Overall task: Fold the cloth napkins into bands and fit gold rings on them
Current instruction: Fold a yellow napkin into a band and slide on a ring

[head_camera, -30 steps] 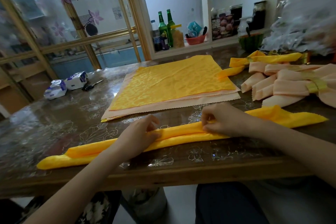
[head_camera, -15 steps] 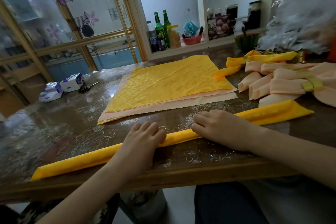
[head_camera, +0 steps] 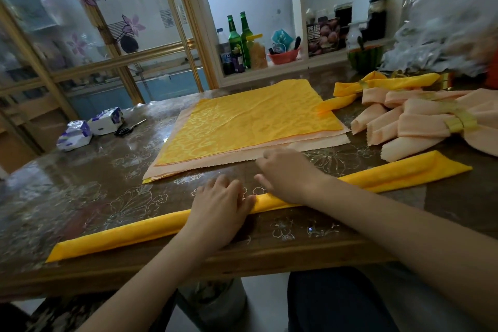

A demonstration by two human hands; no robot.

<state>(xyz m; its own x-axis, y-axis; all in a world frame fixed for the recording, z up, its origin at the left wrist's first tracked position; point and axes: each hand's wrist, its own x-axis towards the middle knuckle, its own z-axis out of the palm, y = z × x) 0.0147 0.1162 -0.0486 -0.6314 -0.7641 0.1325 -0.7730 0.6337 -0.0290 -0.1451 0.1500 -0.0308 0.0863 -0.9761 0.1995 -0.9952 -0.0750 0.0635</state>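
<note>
Several napkins are lying finished at the right side of the table (head_camera: 80, 197): peach napkins (head_camera: 420, 127) and a yellow napkin (head_camera: 404, 81), each wearing a gold ring (head_camera: 460, 123). One yellow band (head_camera: 129, 234) is stretching along the near edge, ringless. The left hand (head_camera: 219, 203) is pressing flat on its middle; the right hand (head_camera: 287, 178) is resting its heel there, fingers loose, gripping nothing. Flat napkins (head_camera: 248, 121) are waiting unfolded in a stack behind.

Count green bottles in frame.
2: both upright on the back shelf, side by side, left green bottle and right green bottle. Others may be hidden behind them.
</note>
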